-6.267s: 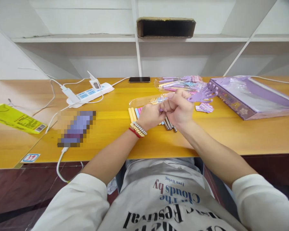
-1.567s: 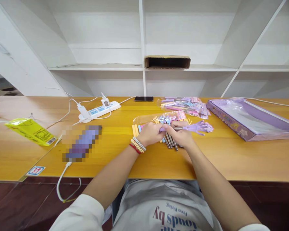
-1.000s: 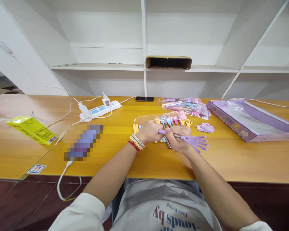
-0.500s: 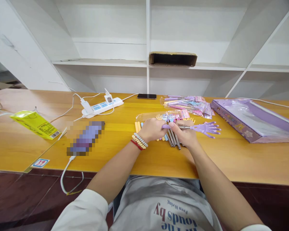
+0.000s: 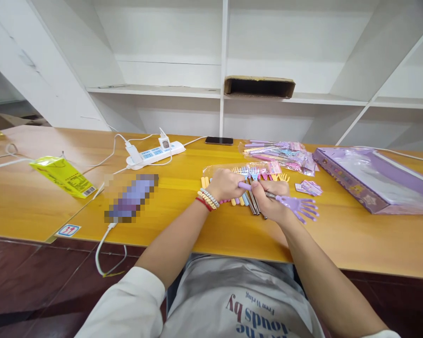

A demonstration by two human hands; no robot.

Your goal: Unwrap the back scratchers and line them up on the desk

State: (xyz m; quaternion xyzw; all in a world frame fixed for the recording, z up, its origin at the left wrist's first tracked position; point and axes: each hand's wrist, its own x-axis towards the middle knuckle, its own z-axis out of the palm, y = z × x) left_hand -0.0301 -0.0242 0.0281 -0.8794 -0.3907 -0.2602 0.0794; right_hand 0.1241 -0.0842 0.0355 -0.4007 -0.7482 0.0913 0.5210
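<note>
A back scratcher (image 5: 298, 206) with a purple hand-shaped head, a metal rod and a purple handle is held between my two hands, its head pointing right. My left hand (image 5: 225, 185) is closed around the handle end. My right hand (image 5: 273, 199) grips the metal rod near the head, thumb along it. Under and behind my hands lie several more back scratchers (image 5: 255, 204) with yellow, blue and pink heads, their rods partly hidden by my hands. A clear plastic wrapper (image 5: 225, 168) lies just behind them.
Several bagged back scratchers (image 5: 278, 152) lie at the back, with small cards (image 5: 309, 188) before them. A purple box (image 5: 352, 183) is at right. A power strip (image 5: 155, 155), a black phone (image 5: 219, 140), a blurred-out device (image 5: 132, 197) and a yellow packet (image 5: 63, 176) are also on the table.
The back scratcher's head has tilted downward, with my right hand slightly lower. The small cards behind it have come into view. The whole view has shifted a little.
</note>
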